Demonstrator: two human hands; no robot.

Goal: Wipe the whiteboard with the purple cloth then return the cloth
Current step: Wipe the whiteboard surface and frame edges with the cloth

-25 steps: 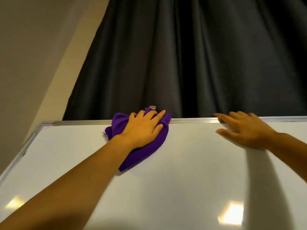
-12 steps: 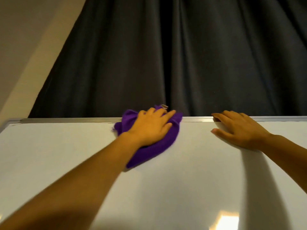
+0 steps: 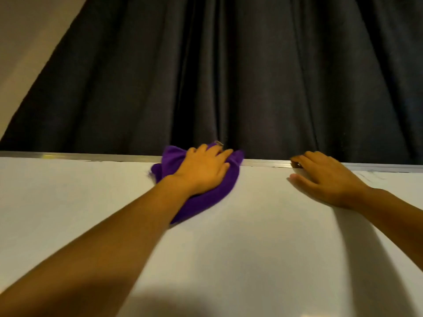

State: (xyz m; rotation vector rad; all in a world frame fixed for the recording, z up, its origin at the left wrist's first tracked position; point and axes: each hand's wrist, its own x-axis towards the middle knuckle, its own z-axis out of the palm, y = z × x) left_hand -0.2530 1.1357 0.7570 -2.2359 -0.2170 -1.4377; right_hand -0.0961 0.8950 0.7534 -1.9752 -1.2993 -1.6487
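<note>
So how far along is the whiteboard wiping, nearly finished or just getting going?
Midway, it seems. The whiteboard looks clean wherever it shows, though faint marks would be hard to spot. In hand: the left hand presses the purple cloth flat at the top edge, while the right hand rests on the board beside it. Left to do: any remaining wiping, then returning the cloth.

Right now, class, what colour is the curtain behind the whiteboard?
Dark charcoal grey pleated fabric curtain, clearest in the head view.
</note>
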